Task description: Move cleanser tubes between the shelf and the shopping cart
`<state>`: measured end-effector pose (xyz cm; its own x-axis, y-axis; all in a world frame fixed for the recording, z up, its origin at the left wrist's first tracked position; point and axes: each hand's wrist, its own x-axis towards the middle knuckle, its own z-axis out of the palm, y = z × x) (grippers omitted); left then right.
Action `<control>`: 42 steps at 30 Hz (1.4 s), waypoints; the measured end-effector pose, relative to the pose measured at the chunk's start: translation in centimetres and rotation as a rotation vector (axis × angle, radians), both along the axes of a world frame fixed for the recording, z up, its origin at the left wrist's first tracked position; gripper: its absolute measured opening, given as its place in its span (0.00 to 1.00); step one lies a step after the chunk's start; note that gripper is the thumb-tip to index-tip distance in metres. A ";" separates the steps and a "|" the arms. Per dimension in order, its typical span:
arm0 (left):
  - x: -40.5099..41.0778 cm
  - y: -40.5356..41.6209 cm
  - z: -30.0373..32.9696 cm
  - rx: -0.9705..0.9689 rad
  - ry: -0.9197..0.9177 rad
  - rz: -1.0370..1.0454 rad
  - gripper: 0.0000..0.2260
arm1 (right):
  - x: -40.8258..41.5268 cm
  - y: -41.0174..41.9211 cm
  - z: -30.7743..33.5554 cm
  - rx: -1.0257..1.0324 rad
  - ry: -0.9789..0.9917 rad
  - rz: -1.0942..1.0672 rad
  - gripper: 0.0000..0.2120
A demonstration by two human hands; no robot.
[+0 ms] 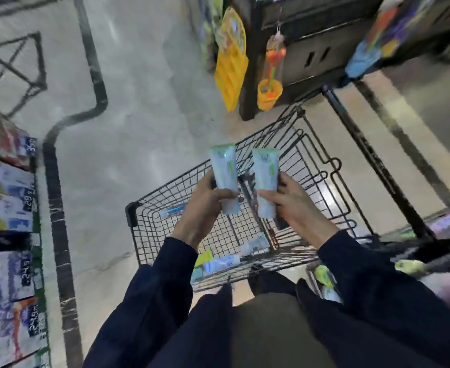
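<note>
Dark sleeves (149, 301) at bottom center; left hand (205, 200) grasps one cleanser tube (224, 176), right hand (287, 200) grasps a second tube (265, 181), both mid-frame over the wire cart (144, 229). Tubes stand approx. upright, long axes toward frame top, tilted slightly left. Best lowered gently w/ firm grips, clear of the wire.

Wire cart (144, 208) on pale floor (139, 102)

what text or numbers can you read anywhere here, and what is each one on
Nothing reads reliably.
Shelf price tags: white digits on dark tags, too blurred to read.
Left tube, in the left hand: print too blurred.
Right tube, in the right hand: print too blurred.
</note>
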<state>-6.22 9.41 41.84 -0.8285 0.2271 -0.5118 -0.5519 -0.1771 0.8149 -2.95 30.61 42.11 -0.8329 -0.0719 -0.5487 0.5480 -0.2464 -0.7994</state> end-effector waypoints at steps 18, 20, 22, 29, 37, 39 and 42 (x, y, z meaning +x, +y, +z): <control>12.2 6.5 9.8 0.125 0.275 -0.578 0.27 | 22.8 0.0 10.4 0.006 0.219 -0.804 0.21; 13.7 8.2 10.5 0.137 0.294 -0.647 0.29 | 25.4 0.8 10.7 0.025 0.224 -0.889 0.21; 15.4 9.8 11.3 0.151 0.316 -0.720 0.30 | 27.9 1.5 11.1 0.045 0.236 -0.971 0.24; 23.3 16.3 12.9 0.165 0.383 -0.953 0.32 | 38.3 3.1 12.4 0.086 0.290 -1.218 0.29; 35.9 21.4 14.3 0.201 0.405 -1.170 0.31 | 52.8 3.6 12.9 0.128 0.291 -1.464 0.28; 39.2 22.2 14.9 0.207 0.401 -1.209 0.31 | 56.1 3.5 13.2 0.158 0.290 -1.496 0.25; 44.0 22.9 15.6 0.220 0.389 -1.256 0.33 | 60.8 3.4 13.5 0.176 0.292 -1.531 0.20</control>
